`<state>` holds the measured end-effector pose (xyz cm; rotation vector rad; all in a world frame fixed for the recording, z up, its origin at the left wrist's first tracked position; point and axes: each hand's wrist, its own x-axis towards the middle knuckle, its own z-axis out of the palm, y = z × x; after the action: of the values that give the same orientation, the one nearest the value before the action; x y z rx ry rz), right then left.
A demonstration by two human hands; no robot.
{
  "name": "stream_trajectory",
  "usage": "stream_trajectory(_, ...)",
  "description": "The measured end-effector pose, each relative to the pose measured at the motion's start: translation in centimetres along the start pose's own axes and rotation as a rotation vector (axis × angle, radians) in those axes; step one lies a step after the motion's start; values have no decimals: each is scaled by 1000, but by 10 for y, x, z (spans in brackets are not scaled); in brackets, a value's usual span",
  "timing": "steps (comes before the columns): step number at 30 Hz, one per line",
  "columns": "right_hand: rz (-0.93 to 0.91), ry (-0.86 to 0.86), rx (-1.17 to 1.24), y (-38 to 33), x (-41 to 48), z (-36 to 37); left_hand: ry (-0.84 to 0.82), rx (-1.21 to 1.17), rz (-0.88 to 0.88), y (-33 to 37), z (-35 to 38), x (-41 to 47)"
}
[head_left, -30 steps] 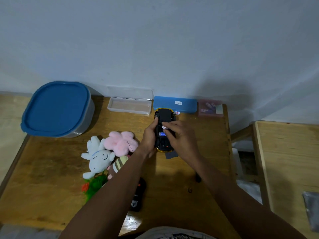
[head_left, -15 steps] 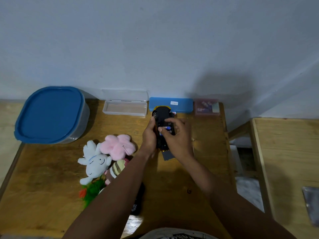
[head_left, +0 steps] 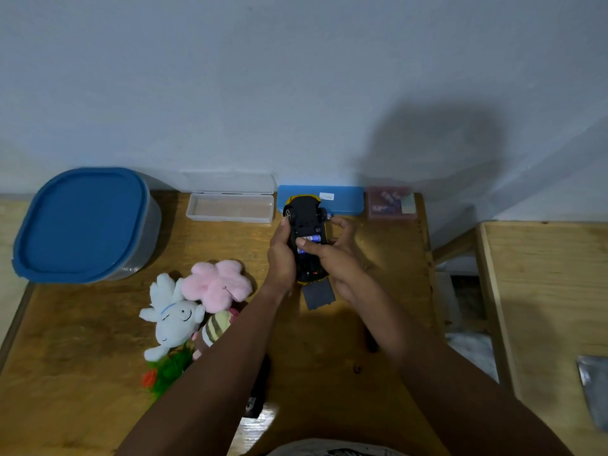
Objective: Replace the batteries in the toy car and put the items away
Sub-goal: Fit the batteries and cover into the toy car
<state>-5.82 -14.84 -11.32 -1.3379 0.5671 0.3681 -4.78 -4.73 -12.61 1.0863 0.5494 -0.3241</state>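
Toy car (head_left: 304, 218): was belly-up, clasped between both hands.
Left hand (head_left: 279, 255): fingers gripped its left flank.
Right hand (head_left: 339, 258): fingers curled round its right flank; thumb pressed 1 battery (head_left: 313, 238).

Bare forearms (head_left: 214, 373), white garment (head_left: 329, 450) with black print.

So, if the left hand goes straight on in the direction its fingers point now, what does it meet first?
The left hand would probably meet the left end of the blue case by the wall, just past the toy car it grips. Its height is unclear, though.
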Motion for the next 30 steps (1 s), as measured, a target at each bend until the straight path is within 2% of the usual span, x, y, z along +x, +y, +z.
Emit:
stream_trajectory(3, -49, 23, -90, 0, 3, 2, 22, 3, -25, -1, -2, 2)
stream_trajectory(7, -279, 274, -271, 6, 14, 0, 36, -37, -61, 2, -6, 7)
stream_trajectory(11, -510, 294, -908, 10, 37, -17, 3, -48, -84, 7, -13, 10)
stream_trajectory(15, -610, 247, -1223, 6, 48, -26, -31, -22, -113, 10, -18, 11)
stream_trajectory(22, -699, 264, -1446, 9, 55, -28, 43, 23, -135, 11, -26, 11)
stream_trajectory(30, -717, 219, -1564, 8, 57, -24, 28, -32, -170, 11, -26, 7)
